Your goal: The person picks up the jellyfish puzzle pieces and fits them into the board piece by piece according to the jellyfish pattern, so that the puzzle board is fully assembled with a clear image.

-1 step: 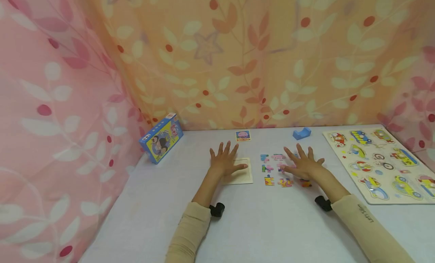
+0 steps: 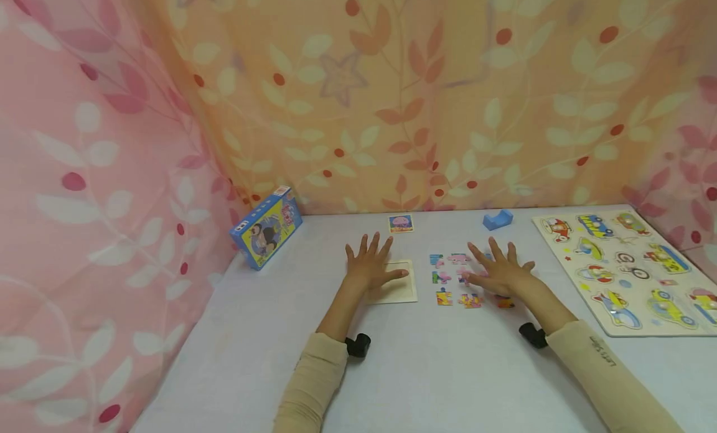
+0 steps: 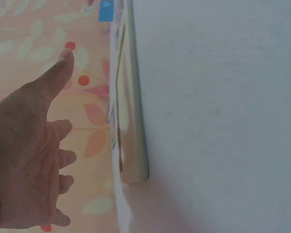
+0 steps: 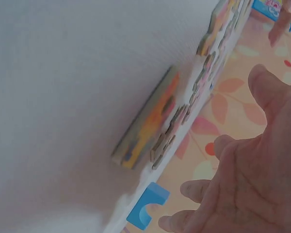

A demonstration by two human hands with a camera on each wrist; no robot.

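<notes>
In the head view the left hand [image 2: 366, 272] is spread above a cream wooden frame [image 2: 413, 290], covering its left part. The left wrist view shows that hand [image 3: 31, 155] apart from the frame [image 3: 131, 111], holding nothing. Over the right part of several loose puzzle pieces [image 2: 444, 297] the right hand [image 2: 501, 272] is spread, hiding some of them. In the right wrist view the right hand [image 4: 252, 174] is empty, its fingers apart, with a yellow-orange piece [image 4: 148, 126] on the cloth beside it.
A blue box [image 2: 266, 228] stands at the back left. A small jellyfish picture [image 2: 400, 223] lies behind the frame. Behind the right hand is a blue curved block [image 2: 497, 219]. A large vehicle puzzle board [image 2: 633, 271] lies on the right. Patterned cloth [image 2: 392, 109] hangs behind.
</notes>
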